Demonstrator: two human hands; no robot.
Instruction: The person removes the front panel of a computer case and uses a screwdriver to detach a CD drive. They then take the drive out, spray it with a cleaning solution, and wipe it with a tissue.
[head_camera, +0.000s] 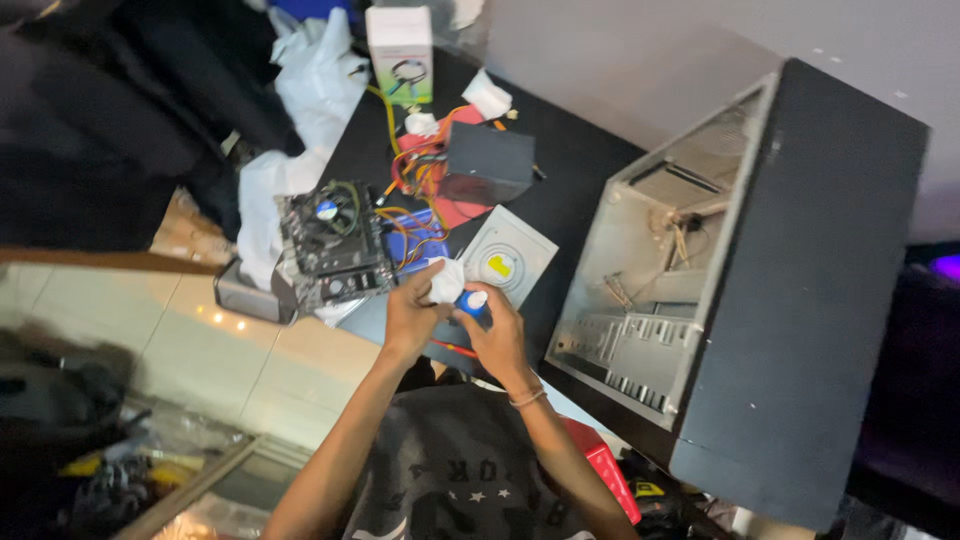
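Dim, slightly blurred view; glare spots on the pale floor tiles (225, 330), dark murky edges.

left hand (412, 318) and right hand (496, 338) raised together, fingers curled

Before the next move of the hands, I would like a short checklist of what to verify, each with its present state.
1. Left hand grips the white wad: ok.
2. Right hand grips the small blue object: ok.
3. Wad and blue object touching: cannot tell.
4. Motherboard lies flat on the black table, apart from the hands: ok.
5. Open computer case stands apart from the hands: ok.
6. Loose coloured wires tangled beside the motherboard: not ok.
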